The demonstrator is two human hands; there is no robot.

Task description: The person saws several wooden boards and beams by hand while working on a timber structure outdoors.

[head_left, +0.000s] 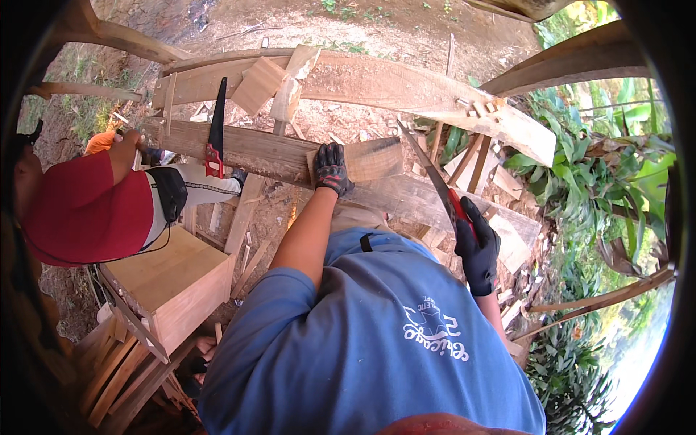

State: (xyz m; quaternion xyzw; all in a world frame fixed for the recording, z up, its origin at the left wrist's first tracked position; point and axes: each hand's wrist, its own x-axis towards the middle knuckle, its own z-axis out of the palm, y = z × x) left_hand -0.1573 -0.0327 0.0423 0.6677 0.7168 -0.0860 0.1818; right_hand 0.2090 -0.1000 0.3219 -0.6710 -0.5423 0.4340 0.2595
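My left hand (pixel 332 170), in a black and red work glove, presses down on a short wooden board (pixel 373 157) with its fingers curled over it. That board lies on a long weathered plank (pixel 268 151). Off to the right, my right hand (pixel 478 246), in a black glove, is closed around the red handle of a handsaw (pixel 439 181). The saw's blade slants up and left, its tip beyond the short board's right end and apart from it. Another handsaw (pixel 217 129) with a black blade and red handle rests across the plank on the left.
A long pale beam (pixel 384 80) runs across the far side, with small wood blocks (pixel 478 109) and loose board pieces on it. At left, a person in a red shirt (pixel 101 199) is beside a wooden box (pixel 174 279). Wood scraps litter the dirt; plants (pixel 573 181) grow at right.
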